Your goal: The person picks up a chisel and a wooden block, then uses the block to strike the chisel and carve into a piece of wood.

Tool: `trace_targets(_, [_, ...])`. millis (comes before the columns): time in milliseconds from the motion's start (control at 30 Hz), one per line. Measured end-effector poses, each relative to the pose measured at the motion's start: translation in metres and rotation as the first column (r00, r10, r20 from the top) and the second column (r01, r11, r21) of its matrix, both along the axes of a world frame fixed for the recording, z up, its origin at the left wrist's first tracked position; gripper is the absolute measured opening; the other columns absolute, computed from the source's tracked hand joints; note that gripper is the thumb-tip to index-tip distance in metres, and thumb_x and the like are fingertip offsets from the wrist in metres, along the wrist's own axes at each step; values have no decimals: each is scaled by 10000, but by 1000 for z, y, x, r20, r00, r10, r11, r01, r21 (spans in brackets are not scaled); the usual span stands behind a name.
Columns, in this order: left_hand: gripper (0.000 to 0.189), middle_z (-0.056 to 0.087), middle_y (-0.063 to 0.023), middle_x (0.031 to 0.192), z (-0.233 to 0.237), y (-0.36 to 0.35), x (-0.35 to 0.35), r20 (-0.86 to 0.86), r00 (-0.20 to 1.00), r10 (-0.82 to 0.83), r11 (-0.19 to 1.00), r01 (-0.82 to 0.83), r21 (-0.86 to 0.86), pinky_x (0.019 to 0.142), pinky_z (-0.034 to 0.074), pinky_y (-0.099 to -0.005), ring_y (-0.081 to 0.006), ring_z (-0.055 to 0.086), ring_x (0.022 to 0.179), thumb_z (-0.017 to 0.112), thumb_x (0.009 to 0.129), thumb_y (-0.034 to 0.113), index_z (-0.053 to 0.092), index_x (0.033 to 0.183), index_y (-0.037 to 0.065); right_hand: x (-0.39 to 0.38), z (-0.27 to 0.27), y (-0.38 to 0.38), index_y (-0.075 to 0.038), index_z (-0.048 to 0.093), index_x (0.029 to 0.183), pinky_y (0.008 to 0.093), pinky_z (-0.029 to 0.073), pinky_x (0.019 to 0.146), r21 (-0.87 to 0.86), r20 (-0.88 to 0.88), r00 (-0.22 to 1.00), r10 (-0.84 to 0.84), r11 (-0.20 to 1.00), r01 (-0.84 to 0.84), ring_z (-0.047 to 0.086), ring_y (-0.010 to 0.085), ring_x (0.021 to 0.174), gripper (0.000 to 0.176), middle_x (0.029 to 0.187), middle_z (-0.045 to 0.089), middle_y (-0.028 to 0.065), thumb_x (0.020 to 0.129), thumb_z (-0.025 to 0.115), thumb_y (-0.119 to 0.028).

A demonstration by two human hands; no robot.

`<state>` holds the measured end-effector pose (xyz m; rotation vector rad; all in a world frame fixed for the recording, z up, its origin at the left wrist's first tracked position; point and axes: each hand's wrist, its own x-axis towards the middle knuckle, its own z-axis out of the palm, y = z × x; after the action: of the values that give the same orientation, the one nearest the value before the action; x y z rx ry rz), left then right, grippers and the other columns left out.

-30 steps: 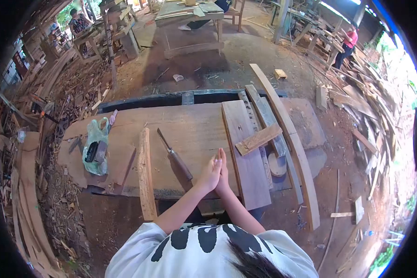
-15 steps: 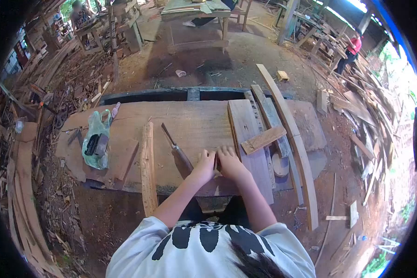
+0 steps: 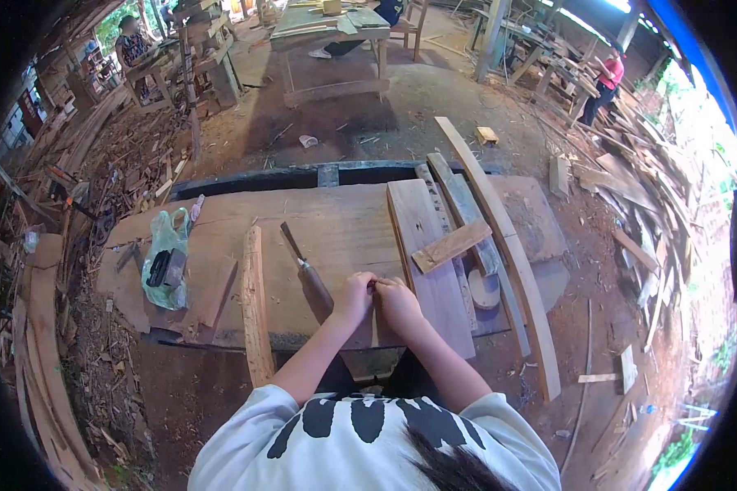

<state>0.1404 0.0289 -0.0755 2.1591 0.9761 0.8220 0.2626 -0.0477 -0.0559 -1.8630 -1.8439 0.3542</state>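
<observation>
The left hand (image 3: 354, 296) and the right hand (image 3: 399, 304) meet in front of the person, over the near part of a broad wooden slab (image 3: 336, 217). Their fingers bend inward and the two hands touch at the fingertips. Whether either is closed tight, or has something small between its fingers, cannot be told.

The nearest tool is a chisel (image 3: 306, 266), outside both hands. It lies on the slab to the left of the left hand, its handle just beside that hand and wrist, its blade slanting away to the far left. Further left, a rough narrow board (image 3: 255, 303) runs over the slab's near edge. Beyond it are a flat brown piece (image 3: 219, 290) and a green plastic bag (image 3: 169, 233) with a dark object (image 3: 168, 268) at it.

On the other side, a wide plank (image 3: 430, 262) lies close to the right hand. A short board (image 3: 452, 245) rests slantwise across it, reaching toward a grey board (image 3: 469, 214). A rounded wooden piece (image 3: 485, 290) sits near these, and a long pale strip (image 3: 499, 245) runs past them on the right.

In the background, a person in a red top (image 3: 611, 75) stands at the right, near piled wood (image 3: 630, 188), and a table (image 3: 332, 34) stands ahead.
</observation>
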Motion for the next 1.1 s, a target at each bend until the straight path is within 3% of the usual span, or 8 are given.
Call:
trace_targets(67, [209, 687, -187, 860, 17, -6, -1, -24, 999, 42, 988, -45, -150, 736, 532, -395, -339, 677, 830, 638, 769, -19, 682, 962, 48, 6, 3, 4, -16, 674, 979, 381, 481, 941, -12, -7, 1000, 0, 1000, 0, 599, 338, 1066, 228, 1059, 683, 148, 782, 561, -9])
trace_targets(133, [215, 687, -180, 847, 20, -9, 1, -9, 998, 57, 989, -58, -139, 731, 533, -405, -351, 676, 819, 638, 768, -20, 677, 968, 49, 14, -5, 11, -33, 680, 867, 360, 502, 879, 120, 97, 991, 93, 987, -105, 618, 284, 996, 146, 972, 687, 98, 789, 557, -46])
trace_targets(200, [221, 688, -174, 833, 17, -12, 2, 6, 997, 73, 990, -72, -125, 726, 534, -414, -362, 675, 809, 638, 768, -22, 673, 975, 49, 18, -4, 14, -37, 685, 877, 366, 506, 876, 56, 151, 982, 116, 991, -126, 621, 280, 1001, 149, 951, 684, 98, 787, 567, -52])
trace_targets(467, [443, 670, -159, 933, 10, -13, 7, 44, 998, 46, 993, -40, -113, 780, 521, -432, -354, 666, 907, 627, 744, -87, 513, 1138, 81, 15, 4, 16, 10, 667, 1023, 430, 504, 869, 99, -171, 985, 25, 995, -9, 600, 400, 981, 288, 951, 658, 206, 740, 615, -4])
trace_targets(700, [446, 657, -174, 907, 3, -10, 12, 86, 995, 50, 977, -31, -213, 762, 524, -426, -353, 655, 862, 612, 735, -97, 525, 1149, 45, 15, 4, 24, 20, 658, 1091, 404, 522, 825, 83, -299, 953, -52, 993, 81, 631, 385, 954, 395, 970, 651, 234, 698, 639, 48])
trace_targets(767, [471, 658, -174, 921, 0, -12, 11, 73, 994, 78, 994, -72, -83, 765, 523, -437, -351, 654, 863, 612, 751, -96, 511, 1185, 54, 14, 4, 26, 23, 657, 1107, 386, 532, 815, 51, -361, 929, -88, 992, 113, 654, 362, 919, 427, 970, 663, 227, 684, 636, 79])
trace_targets(967, [529, 663, -200, 965, -3, -6, 10, 43, 999, 8, 995, -4, -98, 783, 524, -456, -374, 659, 917, 610, 776, -85, 450, 1258, 65, 16, 15, 27, 55, 657, 1070, 419, 512, 882, -48, -470, 879, -76, 997, 60, 646, 392, 1011, 366, 1021, 667, 266, 706, 629, 39])
trace_targets(1100, [545, 661, -219, 991, -3, -3, 10, 2, 1000, 28, 981, -27, -194, 800, 521, -467, -392, 656, 943, 600, 786, -87, 429, 1278, 72, 20, 3, 30, 41, 658, 1087, 372, 526, 844, -31, -492, 870, -24, 999, 10, 685, 336, 929, 402, 964, 692, 217, 696, 580, 96])
